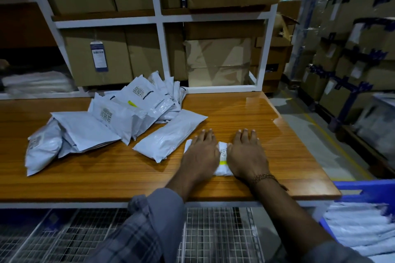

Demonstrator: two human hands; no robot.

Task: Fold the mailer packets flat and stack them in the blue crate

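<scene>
Head view, nearest first: below the bench's front edge to the right stands the blue crate [350, 188], with white folded packets [363, 222] already lying in it in a stack. On the bench [106, 177] itself, close to the front edge, both hands press palm-down on one small white mailer packet [223, 156]; only a strip of it with a printed label and a yellow band shows between them. The left hand [201, 153] covers its left part, the right hand [246, 153] its right part. On both, the fingers lie straight and slightly spread, flat against the packet and the wood, not curled round anything.

In my judgement this is the flattening step: the packet looks folded down to a compact shape and is being pressed to hold its crease. The next move calls for gripping it without letting the fold spring open, then carrying it right and down to the crate and laying it level on the stack.

Just beyond the left hand lies a larger grey packet [171, 136], flat and separate. Behind it a loose pile of grey mailers [119, 113] waits, overlapping and leaning on one another. Farthest back, a white shelf frame [159, 19] holds cardboard boxes [218, 62].
</scene>
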